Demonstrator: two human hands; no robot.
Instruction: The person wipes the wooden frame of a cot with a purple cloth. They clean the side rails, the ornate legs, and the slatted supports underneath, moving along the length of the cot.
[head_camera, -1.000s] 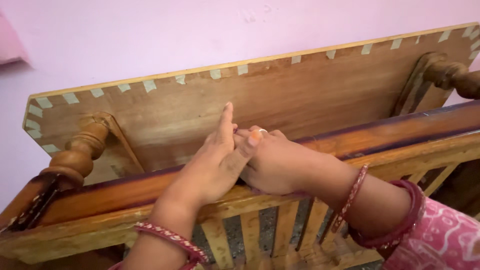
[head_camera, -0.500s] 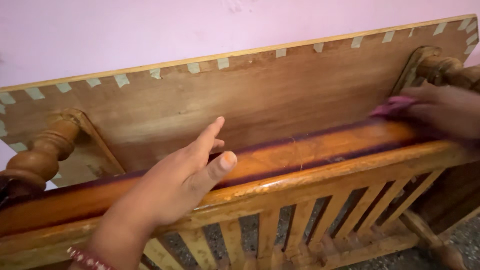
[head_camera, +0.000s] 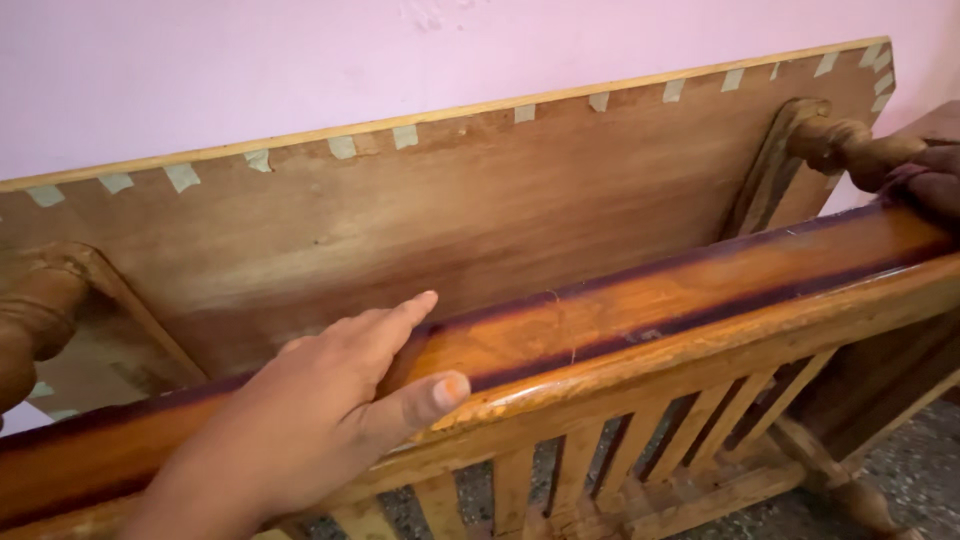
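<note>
- We see a pink wall (head_camera: 300, 60) filling the whole top of the view, plain and smooth.
- Leaning against it, tipped on its edge, stands the wooden tabletop (head_camera: 560, 190), its rough brown underside facing us, with short strips of pale tape (head_camera: 342, 147) spaced along its upper edge.
- In front of the underside runs the glossy side rail (head_camera: 650, 300), orange-brown with dark stained bands, slanting up from lower left to upper right across the view.
- Under the rail we see a row of flat wooden slats (head_camera: 640, 440), and through them a speckled grey floor (head_camera: 900, 450).
- A turned wooden leg (head_camera: 845, 145) juts out of the underside at upper right; another turned leg (head_camera: 30, 310) shows at the far left edge.
- Our left hand (head_camera: 320, 420) lies flat on the rail at lower left, its fingers (head_camera: 400, 315) stretched out close together on top, pointing toward the underside, and the thumb (head_camera: 425, 395), its nail orange, pressed against the rail's front edge. It holds nothing.
- Our right hand (head_camera: 925, 170) only peeks in at the right edge, by the far end of the rail and touching the leg there; we cannot tell how its fingers are set.
</note>
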